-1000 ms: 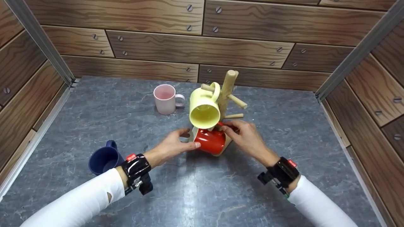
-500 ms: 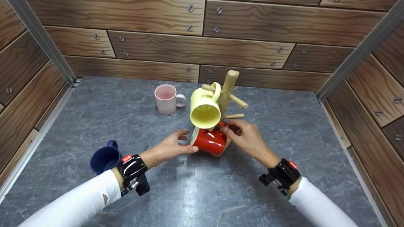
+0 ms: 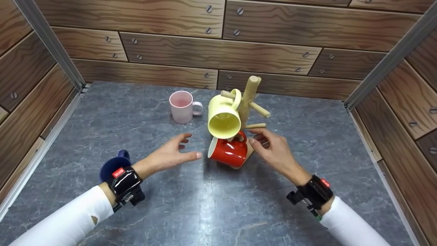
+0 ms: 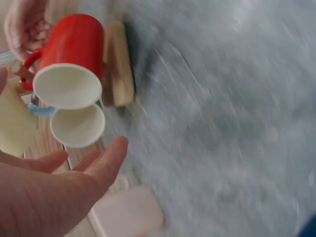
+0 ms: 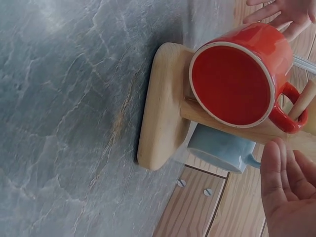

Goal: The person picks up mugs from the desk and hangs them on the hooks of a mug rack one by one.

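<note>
A red mug (image 3: 227, 152) hangs on its side by its handle from a low peg of a wooden mug tree (image 3: 248, 99). Above it a yellow mug (image 3: 218, 107) hangs from an upper peg. Both wrist views also reveal a light blue mug (image 5: 217, 145) on the tree's far side, hidden in the head view. My left hand (image 3: 165, 157) is held apart from the red mug's mouth, its thumb and fingers spread and holding nothing. Close beside the red handle is my right hand (image 3: 275, 148), fingers loosely bent, with nothing between them.
A pink mug (image 3: 182, 109) stands upright left of the tree. Partly covered by my left wrist, a dark blue mug (image 3: 111, 165) sits at the left. Wood-patterned walls (image 3: 170, 48) enclose the grey tabletop (image 3: 239, 212) at the back and sides.
My left hand has drawn back leftward from the red mug. My right hand has let go of the red handle and shifted slightly right. The mug stays hanging on the peg.
</note>
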Available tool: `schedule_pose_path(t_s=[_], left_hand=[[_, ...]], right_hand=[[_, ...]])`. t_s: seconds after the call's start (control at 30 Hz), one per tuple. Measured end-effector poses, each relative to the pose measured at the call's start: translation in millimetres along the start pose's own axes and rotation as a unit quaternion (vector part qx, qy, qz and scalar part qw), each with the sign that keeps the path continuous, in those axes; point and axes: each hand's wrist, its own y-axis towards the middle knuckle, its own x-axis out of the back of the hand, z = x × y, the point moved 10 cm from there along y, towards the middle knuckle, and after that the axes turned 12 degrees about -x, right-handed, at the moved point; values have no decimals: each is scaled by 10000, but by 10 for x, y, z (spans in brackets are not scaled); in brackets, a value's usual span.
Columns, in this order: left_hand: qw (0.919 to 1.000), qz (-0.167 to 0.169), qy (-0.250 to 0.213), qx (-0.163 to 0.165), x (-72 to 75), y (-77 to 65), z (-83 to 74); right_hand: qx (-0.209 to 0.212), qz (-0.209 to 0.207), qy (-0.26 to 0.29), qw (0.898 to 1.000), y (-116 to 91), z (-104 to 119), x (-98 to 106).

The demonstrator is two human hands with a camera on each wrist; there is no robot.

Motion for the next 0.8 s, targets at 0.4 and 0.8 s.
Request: schedule_pose_path(t_s=[0.4,0.8], left_hand=[[9763,-12,2138,-348,389,-205,32],[9381,605,3408,93,594,-477,257]], right_hand=[[314,-283,-5,9991,-67,38,111],[368,-363,20,9987,-49,20,132]])
